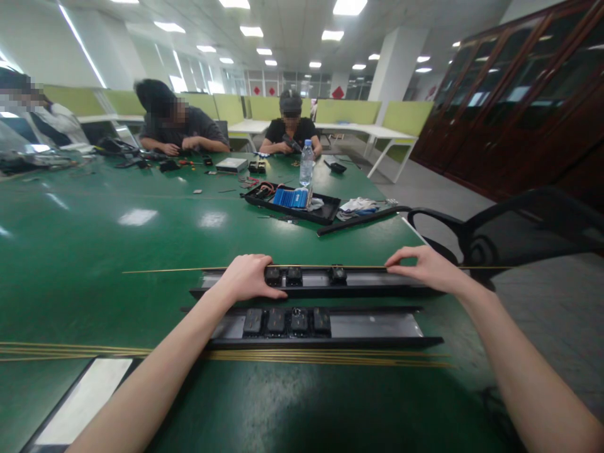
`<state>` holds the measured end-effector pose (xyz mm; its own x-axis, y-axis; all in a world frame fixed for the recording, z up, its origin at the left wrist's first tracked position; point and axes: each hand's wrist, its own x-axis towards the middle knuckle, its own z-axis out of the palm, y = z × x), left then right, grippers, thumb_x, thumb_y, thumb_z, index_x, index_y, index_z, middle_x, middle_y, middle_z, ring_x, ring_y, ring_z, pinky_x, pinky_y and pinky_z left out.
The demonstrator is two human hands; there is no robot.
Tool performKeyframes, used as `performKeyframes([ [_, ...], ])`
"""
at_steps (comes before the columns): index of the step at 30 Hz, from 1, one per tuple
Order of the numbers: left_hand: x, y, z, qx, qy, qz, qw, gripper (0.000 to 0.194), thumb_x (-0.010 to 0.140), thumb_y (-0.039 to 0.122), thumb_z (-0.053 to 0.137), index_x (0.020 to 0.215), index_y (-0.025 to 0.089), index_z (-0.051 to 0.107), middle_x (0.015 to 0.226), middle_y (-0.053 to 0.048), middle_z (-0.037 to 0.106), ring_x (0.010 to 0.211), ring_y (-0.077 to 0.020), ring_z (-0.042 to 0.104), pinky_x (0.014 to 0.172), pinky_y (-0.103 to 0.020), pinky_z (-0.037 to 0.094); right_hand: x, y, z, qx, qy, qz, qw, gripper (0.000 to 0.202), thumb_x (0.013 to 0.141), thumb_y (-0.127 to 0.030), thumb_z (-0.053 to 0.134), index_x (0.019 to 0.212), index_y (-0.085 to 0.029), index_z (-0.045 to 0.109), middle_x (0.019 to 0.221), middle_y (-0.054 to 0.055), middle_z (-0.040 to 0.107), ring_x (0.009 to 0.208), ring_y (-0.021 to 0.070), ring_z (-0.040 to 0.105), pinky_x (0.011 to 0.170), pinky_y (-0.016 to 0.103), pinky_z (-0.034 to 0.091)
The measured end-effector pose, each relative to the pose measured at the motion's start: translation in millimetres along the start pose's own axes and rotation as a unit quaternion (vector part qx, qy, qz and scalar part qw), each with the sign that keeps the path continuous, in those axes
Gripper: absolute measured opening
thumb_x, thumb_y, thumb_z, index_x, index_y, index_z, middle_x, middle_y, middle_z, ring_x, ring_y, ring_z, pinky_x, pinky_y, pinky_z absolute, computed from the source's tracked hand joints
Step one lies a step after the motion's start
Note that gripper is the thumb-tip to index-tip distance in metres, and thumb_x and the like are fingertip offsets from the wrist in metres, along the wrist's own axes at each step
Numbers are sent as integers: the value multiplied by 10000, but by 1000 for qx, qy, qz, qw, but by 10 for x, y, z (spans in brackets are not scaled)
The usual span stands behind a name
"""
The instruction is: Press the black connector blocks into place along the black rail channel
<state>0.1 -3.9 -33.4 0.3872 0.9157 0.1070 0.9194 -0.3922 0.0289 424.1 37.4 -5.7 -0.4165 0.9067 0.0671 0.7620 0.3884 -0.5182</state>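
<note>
A long black channel [372,290] with a silvery inside lies crosswise on the table, with 3 small black blocks [338,274] in it. My left hand [248,277] spans this channel beside the leftmost block, fingers over its far edge and thumb at the near side. Along the far edge runs a thin brass-coloured rod [163,271], sticking out past both ends. The fingertips of my right hand [422,267] pinch the rod toward the right. Nearer to me is a second black channel [372,324] holding several black square blocks [276,321].
Several loose brass rods [330,357] lie in front, near a black-and-white flat object [85,399]. Farther back are a black tray [325,215] with a blue box, a water bottle [306,165], gloves [358,207] and a black strip [363,220]. People sit across the table; a chair [528,220] stands right.
</note>
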Motion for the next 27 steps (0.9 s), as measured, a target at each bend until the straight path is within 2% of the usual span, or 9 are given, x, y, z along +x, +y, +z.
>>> performKeyframes([
  [13,1,-8,11,-6,4,-2,1000,725,603,865,580,912,212,635,928,-97,727,853,-308,687,671,-331,450,-53,251,-160,-16,-30,49,998,236,781,-455,677,871,-260,775,949,11,770,942,261,688,911,367,484],
  [27,-7,-4,16,4,-4,-6,1000,730,620,873,559,933,217,620,946,-91,725,869,-306,689,676,-332,446,-109,291,-279,-43,-35,96,994,303,773,-483,682,886,-217,774,960,46,768,936,270,671,896,345,448],
])
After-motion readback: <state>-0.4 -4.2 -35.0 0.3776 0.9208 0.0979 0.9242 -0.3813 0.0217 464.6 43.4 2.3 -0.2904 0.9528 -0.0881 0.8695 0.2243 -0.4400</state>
